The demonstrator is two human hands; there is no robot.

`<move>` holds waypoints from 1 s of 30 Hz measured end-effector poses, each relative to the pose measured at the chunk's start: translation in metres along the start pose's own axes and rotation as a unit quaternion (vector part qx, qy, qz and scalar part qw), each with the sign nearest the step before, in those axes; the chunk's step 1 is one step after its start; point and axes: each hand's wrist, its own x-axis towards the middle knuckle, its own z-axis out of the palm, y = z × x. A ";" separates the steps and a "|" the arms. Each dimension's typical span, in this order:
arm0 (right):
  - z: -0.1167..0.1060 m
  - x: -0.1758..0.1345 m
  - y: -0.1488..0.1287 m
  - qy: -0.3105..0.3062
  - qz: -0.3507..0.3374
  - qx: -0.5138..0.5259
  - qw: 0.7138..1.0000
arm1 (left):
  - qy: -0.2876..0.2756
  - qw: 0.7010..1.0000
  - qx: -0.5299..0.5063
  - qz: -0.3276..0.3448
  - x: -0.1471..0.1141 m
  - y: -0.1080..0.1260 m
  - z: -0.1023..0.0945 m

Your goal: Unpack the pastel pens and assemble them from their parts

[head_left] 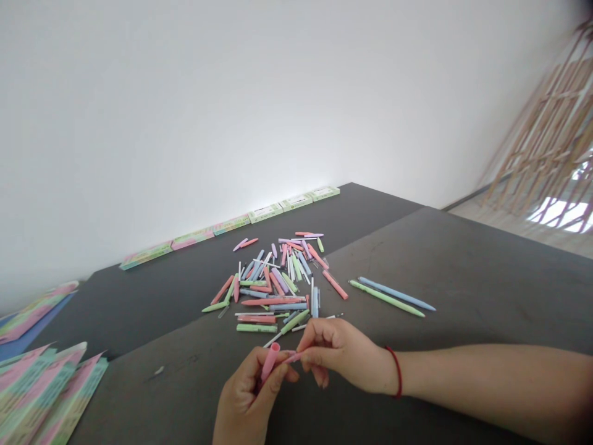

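My left hand [254, 389] is closed around a pink pen barrel [270, 361], a hollow tube whose open end points up. Between thumb and fingertips my right hand [336, 352] pinches a slim pink pen part [293, 356], its tip close to the left fingers; whether both hands touch it I cannot tell. Just beyond the hands lies a heap of loose pen parts [273, 284] in pink, green, blue and purple, with white refills among them. A green pen [389, 298] and a blue pen [398, 293] lie side by side to the right.
Several flat patterned boxes [231, 224] line the wall at the table's back edge. More pink and green boxes [50, 395] stand at the front left. The dark table [463, 272] has a seam across it. A wooden lattice [546, 123] stands at the far right.
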 end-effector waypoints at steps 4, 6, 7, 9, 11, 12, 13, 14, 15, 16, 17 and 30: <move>-0.001 -0.002 -0.001 -0.001 0.000 -0.022 1.000 | -0.014 0.999 -0.037 -0.023 0.000 -0.002 0.002; -0.002 -0.004 -0.003 -0.002 -0.010 -0.056 0.998 | -0.018 0.998 -0.059 -0.033 0.000 -0.003 0.003; -0.003 -0.005 -0.004 -0.003 -0.021 -0.080 0.997 | -0.019 0.997 -0.067 -0.036 0.000 -0.003 0.003; -0.005 -0.007 -0.007 -0.006 -0.057 -0.145 0.988 | -0.020 0.996 -0.077 -0.039 0.001 -0.003 0.004; -0.007 -0.008 -0.009 -0.005 -0.105 -0.221 0.970 | -0.021 0.996 -0.078 -0.041 0.001 -0.002 0.004; -0.008 -0.009 -0.009 -0.004 -0.128 -0.256 0.958 | -0.020 0.996 -0.075 -0.040 0.001 -0.002 0.004; -0.009 -0.009 -0.010 -0.003 -0.147 -0.287 0.947 | -0.019 0.997 -0.070 -0.039 0.001 -0.001 0.004; -0.009 -0.009 -0.010 -0.002 -0.162 -0.311 0.937 | -0.017 0.997 -0.065 -0.036 0.001 -0.001 0.004; -0.010 -0.009 -0.009 -0.002 -0.174 -0.330 0.928 | -0.015 0.998 -0.058 -0.032 0.000 0.000 0.004; -0.010 -0.009 -0.009 -0.001 -0.185 -0.345 0.920 | -0.012 0.998 -0.052 -0.027 0.000 0.000 0.004; -0.011 -0.009 -0.009 -0.002 -0.194 -0.357 0.914 | -0.010 0.999 -0.047 -0.022 0.000 0.000 0.004; -0.014 -0.007 -0.013 -0.031 -0.238 -0.430 0.870 | -0.019 1.000 0.022 0.008 0.000 0.004 0.003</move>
